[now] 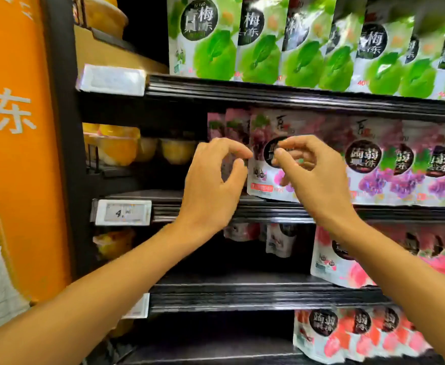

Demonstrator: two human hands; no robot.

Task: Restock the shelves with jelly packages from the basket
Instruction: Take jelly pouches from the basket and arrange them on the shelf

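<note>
Two bare forearms come up from the lower edge of the view to the middle black shelf (pixel 268 209). On its left end stands a white and purple grape jelly pouch (pixel 262 177), upright, with its bottom just at the front edge of the shelf.

At the left side of this pouch is the left hand (pixel 213 180), its fingers curled. Thumb and forefinger are almost together at the pouch edge, but the blur does not let me tell if they pinch it. In front of the dark round label is the right hand (pixel 314 175), also with curled fingers; whether it grips the pouch or only touches it, I cannot tell.

To the right, a row of similar purple pouches (pixel 363 159) fills the shelf edge. To the left there is dark open room, up to the yellow fruit jelly cups (pixel 176 151). Close above the pouch top passes the upper black shelf edge (pixel 268 94), which carries the green plum jelly pouches (pixel 213 48).
</note>
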